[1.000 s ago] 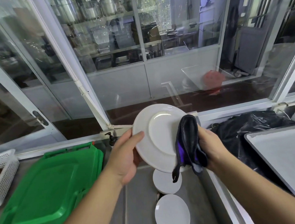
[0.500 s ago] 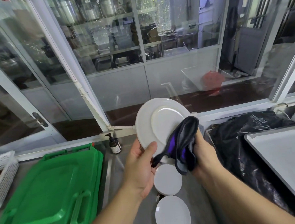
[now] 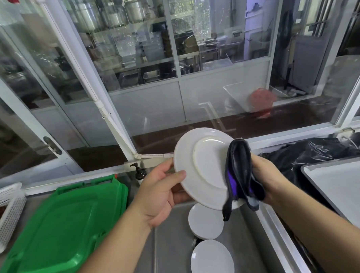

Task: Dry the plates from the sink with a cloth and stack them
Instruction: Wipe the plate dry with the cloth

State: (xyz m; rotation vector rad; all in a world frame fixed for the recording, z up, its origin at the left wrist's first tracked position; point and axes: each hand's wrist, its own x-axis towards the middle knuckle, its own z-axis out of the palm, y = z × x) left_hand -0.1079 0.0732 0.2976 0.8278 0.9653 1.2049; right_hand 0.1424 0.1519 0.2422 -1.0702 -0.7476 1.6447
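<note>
The left hand (image 3: 160, 194) grips the left rim of a white plate (image 3: 205, 166), thumb curled over the near face and fingers behind it. The plate is held tilted up on edge above the sink (image 3: 171, 250), its underside with the foot ring facing the camera. The right hand (image 3: 263, 177) holds a dark cloth (image 3: 239, 175) with purple showing in its folds, bunched in curled fingers and pressed against the plate's right side; a loose tail of cloth hangs below the plate's lower edge.

Three plates show in all: the one held, and two more lying in the sink, one (image 3: 205, 221) just below the held plate and another (image 3: 212, 259) nearer the camera. Whether the upper one sits on further plates I cannot tell. There is one cloth.

At far left sits a white perforated basket (image 3: 7, 214), then a green plastic lid (image 3: 61, 230) on the steel counter, then a dark pump bottle (image 3: 139, 172) behind the sink. Right of the sink lie a black plastic bag (image 3: 312, 155) and a white tray (image 3: 342, 187). Glass partitions in white frames run behind, with shelves of steel pots visible through them.
</note>
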